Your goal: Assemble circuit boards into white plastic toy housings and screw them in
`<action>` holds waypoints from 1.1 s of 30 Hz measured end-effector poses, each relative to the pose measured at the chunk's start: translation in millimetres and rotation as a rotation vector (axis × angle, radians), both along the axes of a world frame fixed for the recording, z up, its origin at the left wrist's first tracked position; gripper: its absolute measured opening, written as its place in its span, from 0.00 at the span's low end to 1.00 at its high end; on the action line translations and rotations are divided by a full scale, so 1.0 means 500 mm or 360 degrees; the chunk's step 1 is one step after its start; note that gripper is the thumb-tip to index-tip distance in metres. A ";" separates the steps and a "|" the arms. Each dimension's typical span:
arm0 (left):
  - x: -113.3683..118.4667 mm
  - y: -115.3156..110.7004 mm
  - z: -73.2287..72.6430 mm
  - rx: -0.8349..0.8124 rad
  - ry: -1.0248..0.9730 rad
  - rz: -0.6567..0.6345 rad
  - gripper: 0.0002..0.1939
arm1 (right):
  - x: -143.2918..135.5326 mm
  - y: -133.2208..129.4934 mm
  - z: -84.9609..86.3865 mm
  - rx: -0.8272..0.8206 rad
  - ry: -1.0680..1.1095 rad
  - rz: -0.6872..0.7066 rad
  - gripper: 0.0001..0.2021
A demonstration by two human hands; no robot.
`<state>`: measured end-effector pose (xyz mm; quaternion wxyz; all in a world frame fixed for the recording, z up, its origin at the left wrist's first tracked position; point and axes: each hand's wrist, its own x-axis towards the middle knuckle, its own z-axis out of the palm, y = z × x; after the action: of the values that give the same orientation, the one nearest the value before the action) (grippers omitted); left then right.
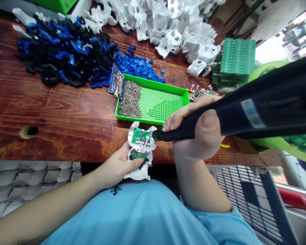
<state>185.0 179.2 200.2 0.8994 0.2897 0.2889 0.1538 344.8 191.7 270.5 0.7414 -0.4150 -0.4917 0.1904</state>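
My left hand [119,165] is closed on a white plastic housing [137,174] at the table's front edge, its thumb across the lower part. Two green circuit boards sit in the housing: an upper board [140,136] and a smaller lower board [137,156], with a thin wire between them. My right hand [199,132] is wrapped round a dark electric screwdriver [234,115], held slanting from the upper right. The black tip of the screwdriver is at the right side of the upper board; whether it touches a screw is hidden.
A green tray [165,86] with many small screws [130,100] lies just beyond. Behind are piles of black and blue plastic parts [66,51], blue rings [140,66] and white housings [168,23]. Stacked green boards [237,58] stand at right. The table has a round hole [29,131].
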 end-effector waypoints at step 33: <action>0.010 0.017 0.014 -0.0341 -0.0075 -0.0047 0.25 | 0.065 0.174 -0.049 0.0139 -0.0069 -0.0221 0.16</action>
<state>190.0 187.9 207.3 0.9340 0.1925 0.2781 0.1154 377.4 278.7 245.8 0.7594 -0.4195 -0.4855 0.1078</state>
